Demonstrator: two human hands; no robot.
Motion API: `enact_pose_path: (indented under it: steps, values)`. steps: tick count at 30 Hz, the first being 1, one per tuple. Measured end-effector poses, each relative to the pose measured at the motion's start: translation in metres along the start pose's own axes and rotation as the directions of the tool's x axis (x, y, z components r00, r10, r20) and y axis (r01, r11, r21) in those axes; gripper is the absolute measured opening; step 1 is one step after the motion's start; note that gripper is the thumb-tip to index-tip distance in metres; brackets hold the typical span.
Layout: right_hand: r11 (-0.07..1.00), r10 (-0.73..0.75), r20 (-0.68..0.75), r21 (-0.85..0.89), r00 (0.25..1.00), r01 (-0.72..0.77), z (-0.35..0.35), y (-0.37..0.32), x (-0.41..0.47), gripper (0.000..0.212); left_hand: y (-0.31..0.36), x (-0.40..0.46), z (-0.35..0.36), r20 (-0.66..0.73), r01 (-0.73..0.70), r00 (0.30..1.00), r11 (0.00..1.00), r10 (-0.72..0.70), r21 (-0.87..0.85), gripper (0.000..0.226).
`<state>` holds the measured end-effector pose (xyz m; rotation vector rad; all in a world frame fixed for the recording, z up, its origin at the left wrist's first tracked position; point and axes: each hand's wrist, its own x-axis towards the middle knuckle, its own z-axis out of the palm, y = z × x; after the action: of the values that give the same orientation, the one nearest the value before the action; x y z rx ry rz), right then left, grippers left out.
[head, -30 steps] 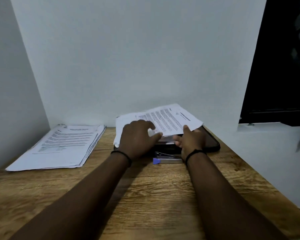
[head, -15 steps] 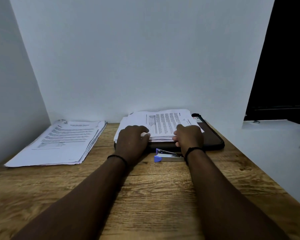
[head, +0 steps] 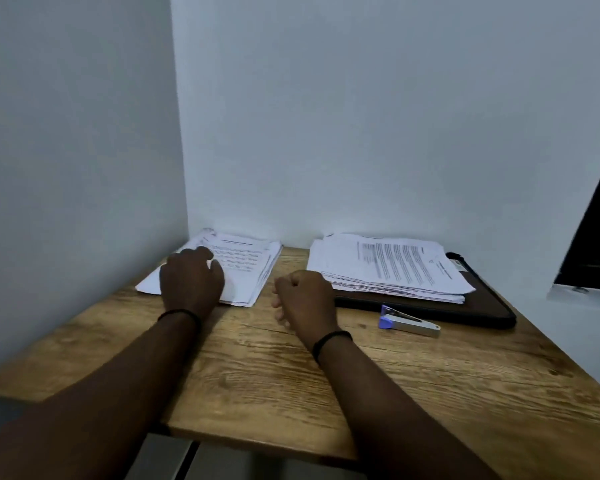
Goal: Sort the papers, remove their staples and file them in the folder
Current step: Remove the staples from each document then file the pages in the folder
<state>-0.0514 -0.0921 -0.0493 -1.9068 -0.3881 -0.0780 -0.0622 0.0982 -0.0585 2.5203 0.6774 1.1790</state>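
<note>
— Where were the hands, taking the folder (head: 430, 308) as the mark?
— The left hand (head: 191, 284) lay far left of it on the left paper stack (head: 246, 268), fingers loosely bent, gripping nothing; the right hand (head: 305, 299) hung just left, loosely curled, empty.
— And the rest?
— The second stack (head: 388, 268) sat on the folder (staple remover (head: 409, 322) just before it).

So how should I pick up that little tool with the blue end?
Take the staple remover by its long silver middle, coming from above with thumb and fingers on its two long sides. It lies flat on the table in front of the folder, blue end to the left, with free space around it. The right hand is nearer.
</note>
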Motion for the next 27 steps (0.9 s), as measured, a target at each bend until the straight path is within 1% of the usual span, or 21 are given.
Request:
enact_pose_path:
  steps: [2,4,7,9,13,15,16,19,20,22,24,27]
  values:
    - [0.998,0.055,0.024,-0.045,0.998,-0.054,0.028,0.000,0.010,0.039,-0.028,0.008,-0.006,0.040,0.143,0.989,0.988,-0.145,0.053,0.029]
    - [0.987,0.113,0.043,-0.123,0.993,-0.107,0.049,-0.006,0.019,0.037,-0.045,0.015,-0.007,0.060,0.217,0.972,0.968,-0.226,0.130,0.037]
    - [0.933,0.139,0.039,-0.341,0.990,-0.117,0.057,-0.014,0.030,0.030,-0.053,0.023,0.002,0.099,0.279,0.950,0.947,-0.296,0.158,0.049]
    - [0.887,0.124,-0.012,-0.447,0.992,-0.116,0.064,-0.011,0.044,0.035,-0.057,0.032,0.011,0.117,0.290,0.942,0.940,-0.314,0.181,0.055]
    - [0.835,0.098,-0.041,-0.541,0.994,-0.105,0.072,-0.003,0.060,0.044,-0.063,0.049,0.022,0.187,0.335,0.905,0.910,-0.383,0.242,0.054]
    - [0.803,0.099,-0.064,-0.584,0.993,-0.118,0.071,0.001,0.064,0.043,-0.064,0.053,0.023,0.226,0.345,0.887,0.902,-0.404,0.259,0.051]
    - [0.792,0.102,-0.060,-0.599,0.993,-0.118,0.069,0.003,0.065,0.039,-0.064,0.054,0.025,0.243,0.353,0.878,0.901,-0.412,0.252,0.051]
    - [0.789,0.100,-0.015,-0.608,0.995,-0.088,0.062,0.003,0.064,0.015,-0.065,0.056,0.023,0.280,0.360,0.865,0.904,-0.415,0.230,0.047]
    - [0.796,0.105,-0.009,-0.599,0.994,-0.090,0.059,0.003,0.063,0.011,-0.066,0.057,0.021,0.296,0.354,0.865,0.911,-0.405,0.211,0.043]
    - [0.806,0.115,-0.010,-0.583,0.993,-0.099,0.054,0.002,0.063,0.017,-0.069,0.060,0.018,0.334,0.333,0.870,0.931,-0.363,0.147,0.036]
    - [0.803,0.115,-0.025,-0.587,0.993,-0.108,0.051,0.001,0.061,0.024,-0.070,0.059,0.016,0.352,0.276,0.889,0.956,-0.293,0.100,0.033]
    - [0.792,0.073,-0.056,-0.604,0.996,-0.092,0.049,0.005,0.059,0.019,-0.067,0.049,0.014,0.313,0.203,0.930,0.979,-0.195,0.007,0.025]
